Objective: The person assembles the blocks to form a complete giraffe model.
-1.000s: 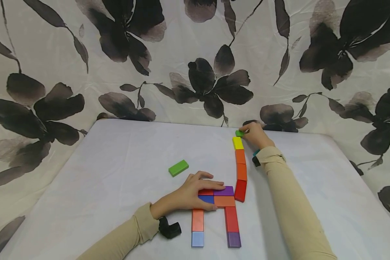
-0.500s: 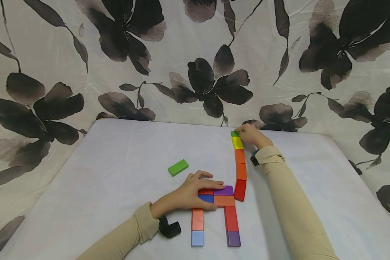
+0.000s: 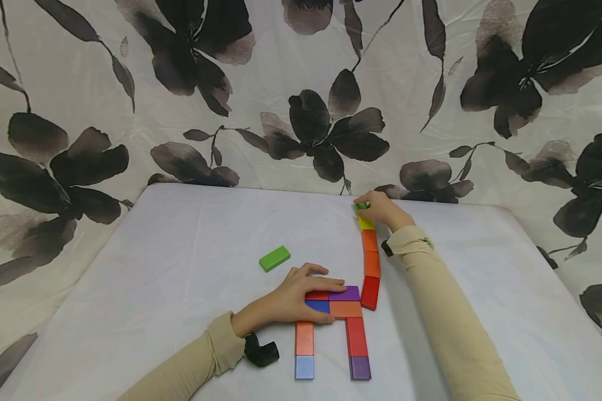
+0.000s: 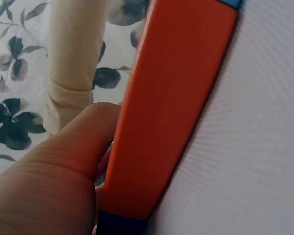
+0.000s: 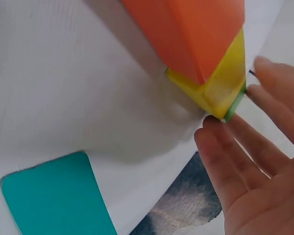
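Observation:
At the far end of a curved row, my right hand (image 3: 381, 210) pinches a small green block (image 3: 360, 206) against the yellow block (image 3: 366, 224). Two orange blocks (image 3: 369, 241) and a red block (image 3: 370, 293) continue the row toward me. Spread over the flat block figure, my left hand (image 3: 301, 292) rests on its top, index finger reaching the purple block (image 3: 352, 293), thumb along the blue block (image 3: 316, 306) and the orange block (image 3: 346, 309). A salmon block (image 3: 304, 338) with a light blue block (image 3: 304, 368) forms one leg; red (image 3: 357, 337) and purple blocks form the other.
A loose green block (image 3: 275, 258) lies left of the row, beyond my left hand. In the right wrist view a teal block (image 5: 54, 196) lies near my right hand; my sleeve hides it in the head view. Floral cloth (image 3: 261, 100) hangs behind the table's far edge.
My right hand has moved slightly left with the green block, bringing it from beside the yellow block's far end to in line with the row. My left hand has stayed put.

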{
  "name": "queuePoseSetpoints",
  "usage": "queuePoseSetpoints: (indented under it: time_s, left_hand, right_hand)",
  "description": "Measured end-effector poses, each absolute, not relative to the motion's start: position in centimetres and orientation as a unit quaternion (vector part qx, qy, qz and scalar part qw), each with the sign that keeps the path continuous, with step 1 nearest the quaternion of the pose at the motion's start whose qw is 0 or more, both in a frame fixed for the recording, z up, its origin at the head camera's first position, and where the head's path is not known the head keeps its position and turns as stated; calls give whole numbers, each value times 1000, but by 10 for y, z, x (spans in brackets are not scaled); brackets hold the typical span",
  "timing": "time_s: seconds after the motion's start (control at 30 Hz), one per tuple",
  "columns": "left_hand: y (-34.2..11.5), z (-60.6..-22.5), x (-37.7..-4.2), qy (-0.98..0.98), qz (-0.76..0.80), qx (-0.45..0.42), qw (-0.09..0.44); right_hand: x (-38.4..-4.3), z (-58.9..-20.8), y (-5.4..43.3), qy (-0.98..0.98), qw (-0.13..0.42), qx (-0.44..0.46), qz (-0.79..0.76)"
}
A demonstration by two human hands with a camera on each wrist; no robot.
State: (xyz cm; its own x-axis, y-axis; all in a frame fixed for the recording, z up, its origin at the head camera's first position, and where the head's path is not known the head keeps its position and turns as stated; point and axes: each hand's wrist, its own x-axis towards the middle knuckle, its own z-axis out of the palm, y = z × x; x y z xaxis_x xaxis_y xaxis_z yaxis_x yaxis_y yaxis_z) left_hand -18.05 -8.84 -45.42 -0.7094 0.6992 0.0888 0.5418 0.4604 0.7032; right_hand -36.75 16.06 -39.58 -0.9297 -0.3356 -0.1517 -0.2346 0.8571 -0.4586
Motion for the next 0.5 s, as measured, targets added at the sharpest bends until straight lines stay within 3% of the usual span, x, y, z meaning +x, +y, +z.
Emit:
queuePoseSetpoints:
  time_s: [0.5]
  left_hand:
    - [-88,-456,-182,847,369,367,106]
  right_hand:
    - [-364,-399,164,960,107,-125,-226]
